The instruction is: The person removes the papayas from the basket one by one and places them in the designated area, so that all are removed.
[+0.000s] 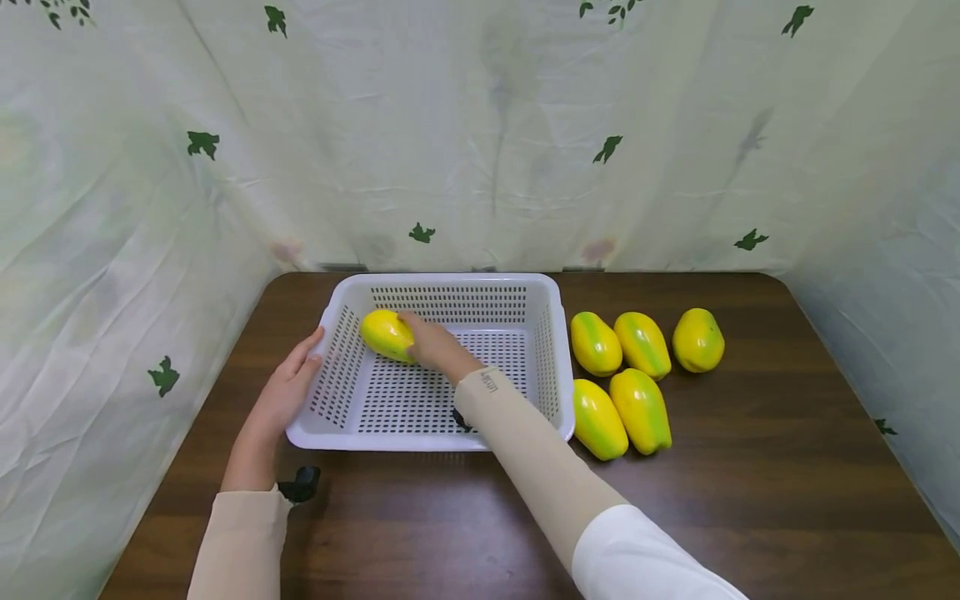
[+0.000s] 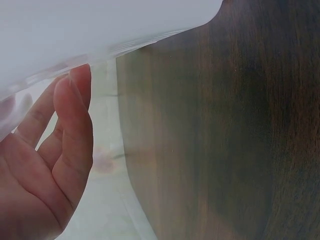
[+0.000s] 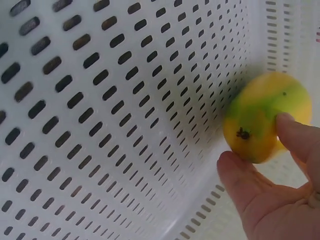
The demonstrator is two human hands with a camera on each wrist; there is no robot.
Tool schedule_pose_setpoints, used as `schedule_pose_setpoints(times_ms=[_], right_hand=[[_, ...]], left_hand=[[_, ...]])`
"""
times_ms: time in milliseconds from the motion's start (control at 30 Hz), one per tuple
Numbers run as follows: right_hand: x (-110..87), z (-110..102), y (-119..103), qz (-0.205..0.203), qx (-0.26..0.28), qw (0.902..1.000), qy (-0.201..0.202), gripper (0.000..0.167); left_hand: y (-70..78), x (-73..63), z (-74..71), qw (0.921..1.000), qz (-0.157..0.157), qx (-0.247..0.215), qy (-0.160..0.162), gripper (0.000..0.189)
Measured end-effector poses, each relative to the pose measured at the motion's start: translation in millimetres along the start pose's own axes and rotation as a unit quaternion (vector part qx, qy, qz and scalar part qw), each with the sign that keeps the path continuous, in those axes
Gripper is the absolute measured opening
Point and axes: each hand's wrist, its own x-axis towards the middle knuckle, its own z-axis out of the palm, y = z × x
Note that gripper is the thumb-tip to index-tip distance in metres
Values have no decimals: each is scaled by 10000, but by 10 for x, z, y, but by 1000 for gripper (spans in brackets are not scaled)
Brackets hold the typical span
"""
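Note:
My right hand [image 1: 437, 344] holds a yellow papaya [image 1: 386, 335] with green streaks inside a white perforated plastic basket [image 1: 431, 443], towards its left end. In the right wrist view the thumb and fingers grip one side of the papaya [image 3: 265, 110], and its dark stem end shows; it lies close to the basket's holed surface. My left hand [image 1: 288, 387] holds the basket's left rim from outside. Up close in the left wrist view, bent fingers [image 2: 72, 115] meet the rim's underside, which partly hides the tips.
Right of the basket, several more papayas [image 1: 640, 411] lie on the dark wooden table [image 1: 772, 467], one [image 1: 698, 340] slightly apart from the others. A pale curtain [image 1: 480, 150] with green leaf shapes hangs behind the table and along both sides.

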Motion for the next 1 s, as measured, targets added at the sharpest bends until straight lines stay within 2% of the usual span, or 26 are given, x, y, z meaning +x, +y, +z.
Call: schedule_pose_setpoints(times_ms=[433, 767, 1000], right_hand=[[-12, -62, 75, -337, 21, 9993, -151, 59], [0, -122, 181, -722, 482, 9962, -67, 60], [-8, -172, 197, -1112, 836, 9903, -12, 59]], left_hand=[[-6, 14, -4, 9999, 29, 103, -6, 50], [-2, 16, 1, 9998, 89, 197, 18, 52], [5, 16, 3, 9999, 34, 123, -1, 51]])
